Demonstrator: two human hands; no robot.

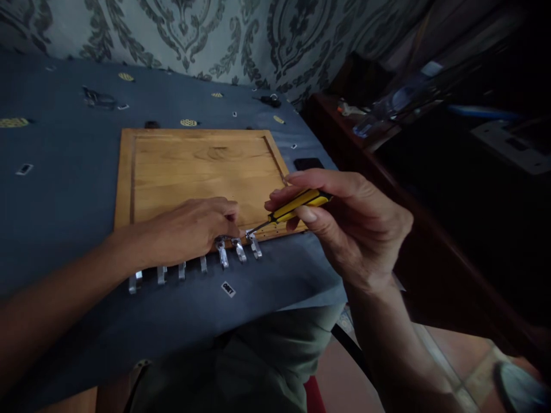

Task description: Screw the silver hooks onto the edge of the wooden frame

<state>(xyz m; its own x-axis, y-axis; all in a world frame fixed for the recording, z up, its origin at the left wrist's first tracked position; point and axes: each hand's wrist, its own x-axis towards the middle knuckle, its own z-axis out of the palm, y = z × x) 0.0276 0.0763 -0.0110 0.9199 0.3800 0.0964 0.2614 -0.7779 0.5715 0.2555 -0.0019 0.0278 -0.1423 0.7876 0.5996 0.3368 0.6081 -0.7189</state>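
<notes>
Metal hooks (239,249) lining the wooden board (193,172) edge under left hand (189,229), which is pressing flat | right hand (344,223) clamping yellow screwdriver (297,206), tip at hook beside left fingertips | risk: tip slipping, jabbing fingers or gouging wood.

Damask-patterned wall (193,28), blue tablecloth (64,172), dark wooden shelf (387,166), tiled floor (465,367), dim light

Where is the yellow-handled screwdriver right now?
In the head view, right of centre: the right hand holds the screwdriver over the wooden board's near right corner, its tip at the metal hooks beside the left hand.
</notes>
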